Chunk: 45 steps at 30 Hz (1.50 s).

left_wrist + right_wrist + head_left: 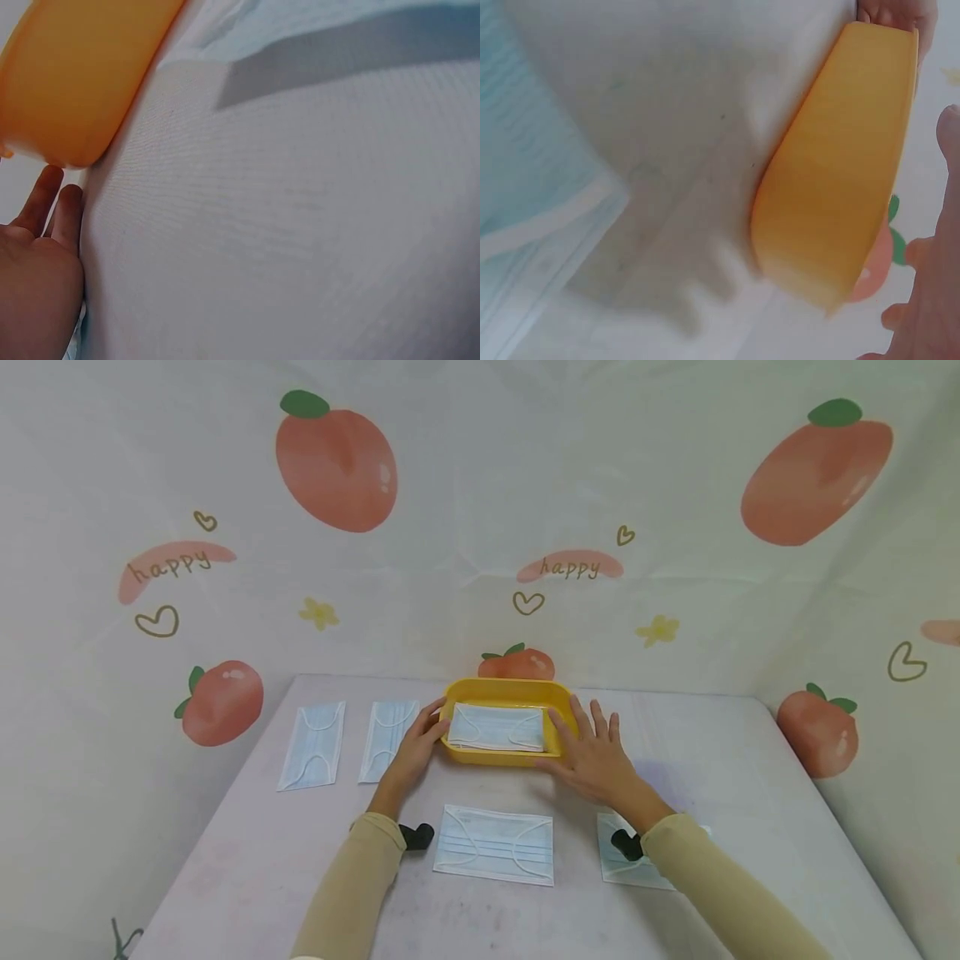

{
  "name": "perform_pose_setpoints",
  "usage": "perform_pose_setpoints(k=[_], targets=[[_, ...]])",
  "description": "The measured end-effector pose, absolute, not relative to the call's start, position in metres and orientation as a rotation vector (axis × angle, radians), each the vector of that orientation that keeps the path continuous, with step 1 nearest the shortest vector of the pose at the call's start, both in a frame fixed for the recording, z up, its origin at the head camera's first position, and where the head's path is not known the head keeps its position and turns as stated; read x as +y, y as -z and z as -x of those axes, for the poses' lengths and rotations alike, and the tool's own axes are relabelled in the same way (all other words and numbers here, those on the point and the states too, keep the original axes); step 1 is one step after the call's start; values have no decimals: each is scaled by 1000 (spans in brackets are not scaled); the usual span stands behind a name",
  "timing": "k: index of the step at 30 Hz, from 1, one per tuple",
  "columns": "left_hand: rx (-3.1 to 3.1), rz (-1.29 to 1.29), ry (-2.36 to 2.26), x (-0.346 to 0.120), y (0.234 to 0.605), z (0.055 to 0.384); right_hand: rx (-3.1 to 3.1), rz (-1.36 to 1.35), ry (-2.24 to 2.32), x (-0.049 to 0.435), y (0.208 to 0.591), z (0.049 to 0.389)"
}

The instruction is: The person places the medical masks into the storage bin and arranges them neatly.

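Observation:
A yellow tray (493, 759) stands toward the back of the table, with light blue face masks (497, 727) lying in it. Beside the tray's left end is my left hand (411, 752), its fingertips right at the rim. In the left wrist view two fingers (45, 199) reach out fairly straight toward the tray wall (79, 82). My right hand (592, 762) has its fingers spread at the tray's right end, overlapping the rim in the head view. From the right wrist, a gap shows between those fingers (922, 255) and the tray (825, 172).
Two masks lie left of the tray, one farther out (312, 746) and one (386, 739) partly behind my left hand. Another mask (493, 845) lies in front of the tray. Under my right forearm is a further mask (637, 868). A printed cloth (450, 527) hangs behind the table.

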State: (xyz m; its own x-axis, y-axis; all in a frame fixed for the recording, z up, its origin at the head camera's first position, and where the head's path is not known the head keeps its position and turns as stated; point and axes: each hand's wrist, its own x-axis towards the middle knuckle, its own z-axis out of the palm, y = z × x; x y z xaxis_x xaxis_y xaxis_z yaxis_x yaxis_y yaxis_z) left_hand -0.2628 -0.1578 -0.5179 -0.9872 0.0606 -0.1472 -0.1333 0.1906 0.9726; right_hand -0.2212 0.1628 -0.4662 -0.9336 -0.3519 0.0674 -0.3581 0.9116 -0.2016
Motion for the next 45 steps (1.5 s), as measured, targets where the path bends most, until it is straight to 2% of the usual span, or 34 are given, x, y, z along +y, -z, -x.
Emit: perform_pose_setpoints(k=[14, 30, 45], targets=[[2319, 74, -1895, -157, 517, 261, -3120, -427, -342, 211, 460, 197], [2336, 65, -1878, -154, 517, 264, -3104, -513, -327, 281, 463, 169], [2348, 84, -1861, -155, 515, 262, -3069, -616, -623, 322, 479, 154]])
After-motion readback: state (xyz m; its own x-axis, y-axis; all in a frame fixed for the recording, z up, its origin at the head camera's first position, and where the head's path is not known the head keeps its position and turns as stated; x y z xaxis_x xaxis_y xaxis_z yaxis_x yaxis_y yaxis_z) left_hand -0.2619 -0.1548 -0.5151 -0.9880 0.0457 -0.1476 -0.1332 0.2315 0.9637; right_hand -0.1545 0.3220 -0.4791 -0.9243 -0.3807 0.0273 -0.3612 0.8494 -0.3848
